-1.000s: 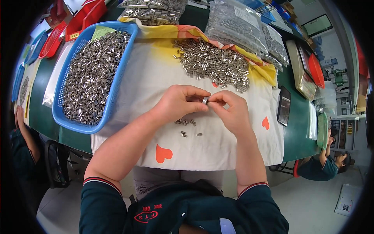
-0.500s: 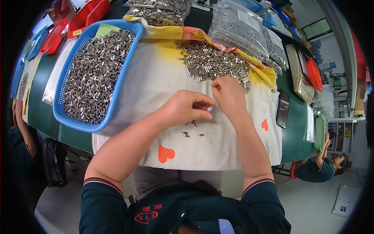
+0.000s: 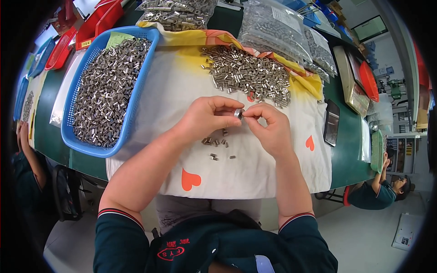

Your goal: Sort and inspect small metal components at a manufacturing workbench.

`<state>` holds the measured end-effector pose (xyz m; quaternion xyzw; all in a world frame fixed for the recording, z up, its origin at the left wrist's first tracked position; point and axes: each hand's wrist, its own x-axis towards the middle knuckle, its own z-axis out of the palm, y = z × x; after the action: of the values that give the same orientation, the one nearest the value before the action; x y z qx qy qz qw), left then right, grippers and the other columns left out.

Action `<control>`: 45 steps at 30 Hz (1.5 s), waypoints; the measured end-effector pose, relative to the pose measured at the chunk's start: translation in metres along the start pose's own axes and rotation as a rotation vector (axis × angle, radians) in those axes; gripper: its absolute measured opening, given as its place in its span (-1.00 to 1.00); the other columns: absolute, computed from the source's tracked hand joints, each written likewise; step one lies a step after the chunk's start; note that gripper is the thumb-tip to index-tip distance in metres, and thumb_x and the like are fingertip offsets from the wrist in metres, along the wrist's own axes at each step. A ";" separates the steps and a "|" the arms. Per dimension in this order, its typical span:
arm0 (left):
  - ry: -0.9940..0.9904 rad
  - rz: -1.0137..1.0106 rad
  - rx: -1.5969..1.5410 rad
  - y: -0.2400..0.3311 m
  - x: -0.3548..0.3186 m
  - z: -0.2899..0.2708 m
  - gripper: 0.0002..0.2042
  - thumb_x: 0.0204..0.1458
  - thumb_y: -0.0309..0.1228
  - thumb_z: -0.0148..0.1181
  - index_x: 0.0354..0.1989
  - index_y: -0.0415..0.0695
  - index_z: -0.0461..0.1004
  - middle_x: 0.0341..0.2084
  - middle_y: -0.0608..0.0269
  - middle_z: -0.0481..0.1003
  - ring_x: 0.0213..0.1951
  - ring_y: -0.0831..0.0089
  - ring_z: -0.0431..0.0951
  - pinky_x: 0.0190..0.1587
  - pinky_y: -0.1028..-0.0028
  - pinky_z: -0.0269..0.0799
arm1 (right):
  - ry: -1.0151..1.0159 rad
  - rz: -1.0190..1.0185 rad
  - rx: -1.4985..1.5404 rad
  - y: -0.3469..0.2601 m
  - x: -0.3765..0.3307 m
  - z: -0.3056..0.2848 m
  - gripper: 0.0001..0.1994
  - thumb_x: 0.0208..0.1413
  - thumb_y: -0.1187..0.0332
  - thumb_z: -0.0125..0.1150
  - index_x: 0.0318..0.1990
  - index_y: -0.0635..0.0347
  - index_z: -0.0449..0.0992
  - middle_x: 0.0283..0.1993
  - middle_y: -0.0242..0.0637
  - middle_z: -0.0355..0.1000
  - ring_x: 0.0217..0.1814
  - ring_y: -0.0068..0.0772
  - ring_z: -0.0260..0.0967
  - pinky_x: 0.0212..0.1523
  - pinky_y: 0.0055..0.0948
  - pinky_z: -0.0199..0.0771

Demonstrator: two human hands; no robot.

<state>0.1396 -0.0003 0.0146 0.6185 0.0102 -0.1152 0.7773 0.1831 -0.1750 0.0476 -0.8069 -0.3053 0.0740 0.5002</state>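
My left hand (image 3: 205, 114) grips a small, shiny, ring-like metal piece (image 3: 238, 113) between thumb and fingers. My right hand (image 3: 273, 129) is closed in a pinch against its right side; what sits between those fingertips is too small to make out. Beyond both hands lies a heap of short metal cylinders (image 3: 248, 75) on a white cloth (image 3: 168, 86). Several loose cylinders (image 3: 215, 142) rest below my left hand, with a few more (image 3: 214, 157) nearer to me.
A blue basket (image 3: 98, 152) full of metal cylinders stands at the left. Clear bags of metal parts (image 3: 273, 34) lie at the back. A dark phone-like object (image 3: 332, 123) rests on the green table (image 3: 348, 157) at right. Other people sit at both sides.
My right hand has come from the heap's near edge back toward me, and its fingertips now meet the metal piece in my left hand. My left hand has shifted slightly left and away from me.
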 end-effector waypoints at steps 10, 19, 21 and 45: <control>0.118 0.031 0.092 -0.005 -0.003 0.004 -0.70 -0.18 -0.50 0.26 -0.20 -0.22 0.47 -0.49 0.35 0.48 -0.42 0.69 0.42 -0.32 0.64 0.38 | 0.176 -0.228 -0.330 0.001 -0.007 0.018 -0.87 -0.29 0.59 0.16 -0.50 0.20 0.42 -0.50 -0.28 0.38 -0.44 -0.24 0.32 -0.43 -0.39 0.34; 0.035 -0.022 0.055 -0.005 -0.004 0.006 -0.69 -0.19 -0.49 0.27 -0.19 -0.23 0.47 -0.43 0.30 0.50 -0.39 0.65 0.44 -0.28 0.61 0.40 | 0.002 0.118 -0.073 -0.003 -0.009 -0.002 -0.92 -0.16 0.52 0.18 -0.44 0.25 0.45 -0.48 -0.32 0.42 -0.48 -0.49 0.34 -0.45 -0.57 0.32; 0.019 0.027 0.157 -0.005 -0.005 0.010 -0.68 -0.20 -0.48 0.28 -0.20 -0.23 0.46 -0.44 0.30 0.50 -0.39 0.64 0.44 -0.29 0.61 0.39 | -0.061 0.287 0.000 0.002 -0.006 -0.006 -0.92 -0.13 0.52 0.16 -0.41 0.29 0.46 -0.48 -0.43 0.40 -0.45 -0.65 0.29 -0.41 -0.66 0.26; 0.013 0.132 0.011 -0.012 -0.002 0.005 -0.64 -0.19 -0.50 0.28 -0.15 -0.24 0.42 -0.33 0.27 0.48 -0.29 0.60 0.46 -0.18 0.61 0.39 | 0.033 0.042 0.142 0.013 -0.005 0.005 -0.94 -0.12 0.60 0.08 -0.42 0.30 0.41 -0.39 -0.35 0.36 -0.38 -0.62 0.24 -0.28 -0.65 0.25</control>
<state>0.1350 -0.0078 0.0044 0.6229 -0.0259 -0.0597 0.7796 0.1822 -0.1778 0.0335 -0.7767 -0.2740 0.0928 0.5595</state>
